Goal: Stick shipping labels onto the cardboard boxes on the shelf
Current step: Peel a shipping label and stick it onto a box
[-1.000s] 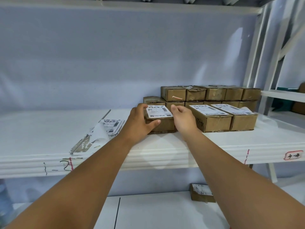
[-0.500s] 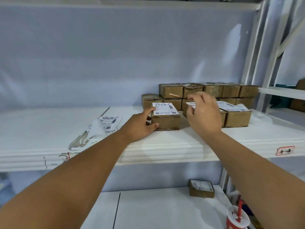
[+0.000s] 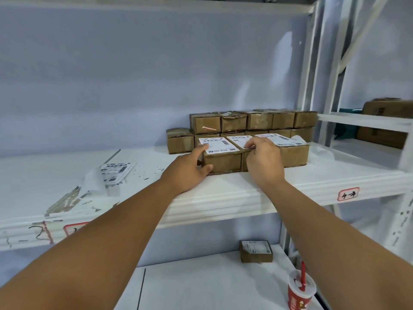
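**Two hands at the front row of labelled boxes**

The right hand (image 3: pixel 263 162) covers most of the middle box (image 3: pixel 244 162). Its fingers curl onto the front edge of that box's label (image 3: pixel 239 140); I cannot tell whether they pinch or press. The left hand (image 3: pixel 190 168) lies loosely spread against the left box (image 3: pixel 223 163), index finger on its white label (image 3: pixel 220 145), thumb on the front face. All three front boxes on the shelf (image 3: pixel 223 195) are worn brown cardboard. Barcodes show, but the print is too small to read. A red-bordered tag (image 3: pixel 348 193) bears illegible handwriting. Loose labels (image 3: pixel 116 172) lie further left.
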Tool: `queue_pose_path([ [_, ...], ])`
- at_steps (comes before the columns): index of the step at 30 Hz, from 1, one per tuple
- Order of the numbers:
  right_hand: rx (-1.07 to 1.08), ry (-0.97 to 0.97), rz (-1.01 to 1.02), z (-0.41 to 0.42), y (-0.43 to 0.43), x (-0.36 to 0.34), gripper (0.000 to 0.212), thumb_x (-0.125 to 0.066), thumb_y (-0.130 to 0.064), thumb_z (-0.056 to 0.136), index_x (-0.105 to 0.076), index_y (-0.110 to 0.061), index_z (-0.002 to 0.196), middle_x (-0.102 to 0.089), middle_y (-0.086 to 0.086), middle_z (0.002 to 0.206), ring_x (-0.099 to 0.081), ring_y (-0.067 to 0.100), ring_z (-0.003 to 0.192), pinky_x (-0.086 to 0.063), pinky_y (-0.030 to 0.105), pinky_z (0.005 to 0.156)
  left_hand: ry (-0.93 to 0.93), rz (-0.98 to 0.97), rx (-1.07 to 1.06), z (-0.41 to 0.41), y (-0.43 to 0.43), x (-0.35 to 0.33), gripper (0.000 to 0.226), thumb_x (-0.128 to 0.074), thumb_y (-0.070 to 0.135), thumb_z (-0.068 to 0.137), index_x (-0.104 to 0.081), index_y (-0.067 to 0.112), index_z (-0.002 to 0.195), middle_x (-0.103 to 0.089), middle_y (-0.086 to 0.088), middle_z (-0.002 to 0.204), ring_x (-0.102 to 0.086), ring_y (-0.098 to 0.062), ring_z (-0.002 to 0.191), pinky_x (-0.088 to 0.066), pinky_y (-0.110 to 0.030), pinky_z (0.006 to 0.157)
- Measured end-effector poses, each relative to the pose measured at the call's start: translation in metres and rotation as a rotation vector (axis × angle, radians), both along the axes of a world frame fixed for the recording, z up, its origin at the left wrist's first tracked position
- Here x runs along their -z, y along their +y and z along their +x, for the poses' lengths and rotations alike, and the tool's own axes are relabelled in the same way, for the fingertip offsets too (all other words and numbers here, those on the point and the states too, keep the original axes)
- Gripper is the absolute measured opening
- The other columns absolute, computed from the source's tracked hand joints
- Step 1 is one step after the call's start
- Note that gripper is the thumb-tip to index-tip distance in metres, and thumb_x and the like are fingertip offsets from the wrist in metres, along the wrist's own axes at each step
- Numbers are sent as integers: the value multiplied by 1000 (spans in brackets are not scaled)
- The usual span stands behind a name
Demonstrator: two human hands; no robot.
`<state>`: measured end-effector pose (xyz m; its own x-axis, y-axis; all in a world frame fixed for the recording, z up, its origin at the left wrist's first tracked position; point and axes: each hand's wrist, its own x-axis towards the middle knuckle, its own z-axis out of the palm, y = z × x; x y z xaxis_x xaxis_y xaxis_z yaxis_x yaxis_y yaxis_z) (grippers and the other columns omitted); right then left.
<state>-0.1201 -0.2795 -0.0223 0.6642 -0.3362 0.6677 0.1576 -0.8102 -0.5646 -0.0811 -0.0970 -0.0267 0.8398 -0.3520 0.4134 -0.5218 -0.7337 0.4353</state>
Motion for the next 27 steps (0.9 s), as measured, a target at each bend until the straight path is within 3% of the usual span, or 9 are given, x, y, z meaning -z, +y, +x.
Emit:
queue_pose_path([
  [5,-1,29,17,1,-1,-1,39,-40,5,86,-69,-10,108,-67,9,111,-56,25,107,-37,23,81,-33,2,5,-5,4,2,54,-50,40,94,-29,38,143,-63,-5,115,-57,-22,105,-44,-32,94],
  [9,1,14,14,3,-2,1,39,-41,4,86,-68,-10,110,-67,9,112,-55,24,109,-38,23,82,-19,53,-12,-5,3,2,63,-44,48,94,-10,42,147,-62,-3,117,-58,-22,104,-47,-36,92],
  [11,15,-31,-43,3,-1,3,40,-42,5,85,-63,-8,117,-64,11,115,-50,27,116,-38,26,88,-26,-1,-31,-6,3,1,66,-40,52,94,-6,37,148,-63,-3,117,-59,-24,104,-47,-39,91],
  [14,7,-144,-196,1,5,5,44,-45,11,80,-60,-3,119,-60,16,115,-46,33,118,-40,37,97,-172,-69,-136,-11,5,-2,54,-37,46,97,-24,24,144,-59,-5,124,-55,-27,110,-47,-38,87],
  [16,-10,-221,-284,0,8,6,43,-49,14,75,-63,-2,113,-60,19,110,-51,37,112,-46,45,92,-318,50,-242,-17,11,-3,40,-40,33,98,-38,19,136,-54,-7,127,-50,-27,113,-45,-37,85],
  [20,-5,-294,-373,-9,27,5,38,-48,5,73,-68,-7,104,-62,13,102,-54,33,104,-46,40,88,-413,364,-408,-27,41,-4,39,-46,18,89,-49,18,128,-44,-5,135,-42,-27,118,-38,-35,90],
  [22,-67,-320,-401,-14,49,4,37,-40,-5,76,-69,-9,98,-62,9,98,-53,27,101,-46,35,85,-338,495,-527,-35,60,-6,46,-45,22,89,-43,19,135,-33,-8,144,-31,-33,130,-29,-41,103],
  [25,-207,-262,-431,-15,90,5,28,-53,-2,75,-70,-10,96,-61,7,98,-54,27,100,-49,36,81,-94,588,-706,-48,86,-11,52,-41,32,90,-32,22,141,-14,-12,153,-5,-45,140,-8,-57,111],
  [27,-280,-203,-444,-16,116,7,28,-56,0,75,-70,-10,97,-60,7,101,-53,28,103,-51,41,80,65,522,-778,-56,107,-12,53,-43,36,89,-32,22,139,-16,-14,151,-11,-48,137,-13,-58,109],
])
